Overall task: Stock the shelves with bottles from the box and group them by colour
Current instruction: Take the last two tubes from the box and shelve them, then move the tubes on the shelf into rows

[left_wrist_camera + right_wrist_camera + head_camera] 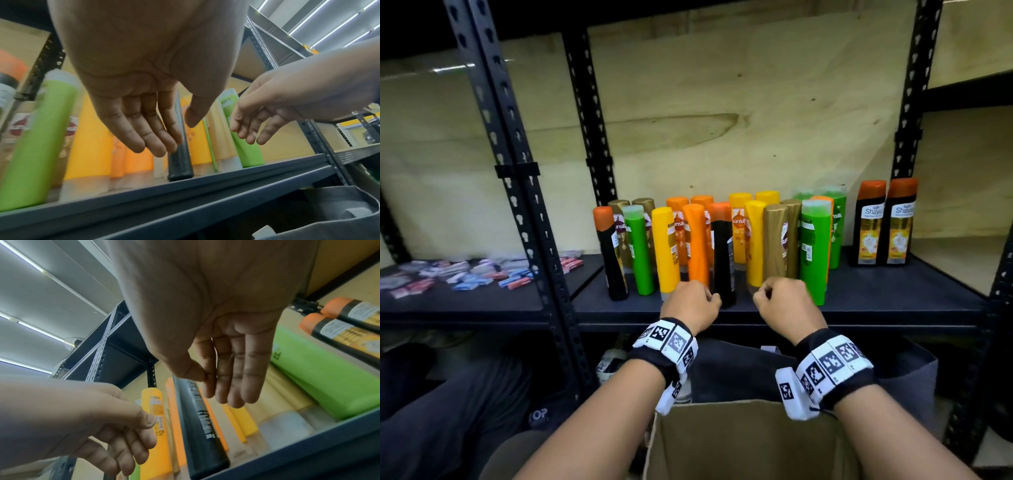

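Mostly the stocking looks done, the sorting hardly begun. Both hands hang empty over the shelf [859,291] edge: the left hand [690,303] has its fingers loosely extended and holds nothing, and the right hand [786,303] is likewise slack, thumb near the forefinger with nothing between them.

Just beyond the left fingertips [156,146] stands a black bottle [722,253] with an orange cap, in among orange bottles [697,240] and yellow ones [666,250]. Ahead of the right fingers [236,386] are gold bottles [775,240], with green ones [813,253] to their outer side. Another green bottle [638,250] and another black one [611,253] stand far off past the left hand, so colours are still mixed. Only two black bottles [883,222] well to the right form a clear pair.

Below the wrists the box [739,442] sits open; whether any bottles remain inside I cannot tell.
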